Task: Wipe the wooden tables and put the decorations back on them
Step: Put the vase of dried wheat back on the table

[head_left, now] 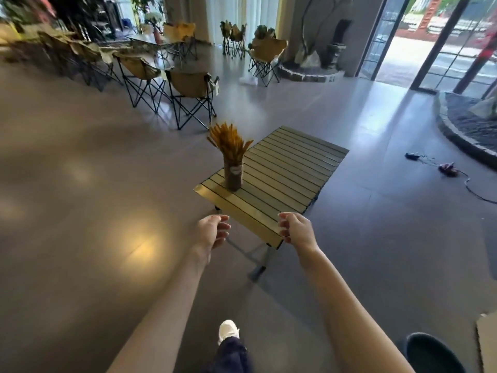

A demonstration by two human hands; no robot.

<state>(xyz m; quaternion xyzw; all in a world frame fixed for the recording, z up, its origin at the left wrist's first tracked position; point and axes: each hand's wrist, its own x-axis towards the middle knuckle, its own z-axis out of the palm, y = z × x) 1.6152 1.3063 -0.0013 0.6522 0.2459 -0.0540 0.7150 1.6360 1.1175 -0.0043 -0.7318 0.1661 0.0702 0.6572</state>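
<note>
low slatted wooden table (282, 168) on folding metal legs, standing on a glossy grey floor (107, 211). on the near left part of the top, 1 upright vase (233, 175) of dried yellow stalks — nothing else visible on the slats. on the floor to the right, well apart from the table, a dark cable (468, 184) with small plugs.

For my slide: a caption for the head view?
Empty hands, left and right, reach toward slatted table bearing dried-grass vase.
</note>
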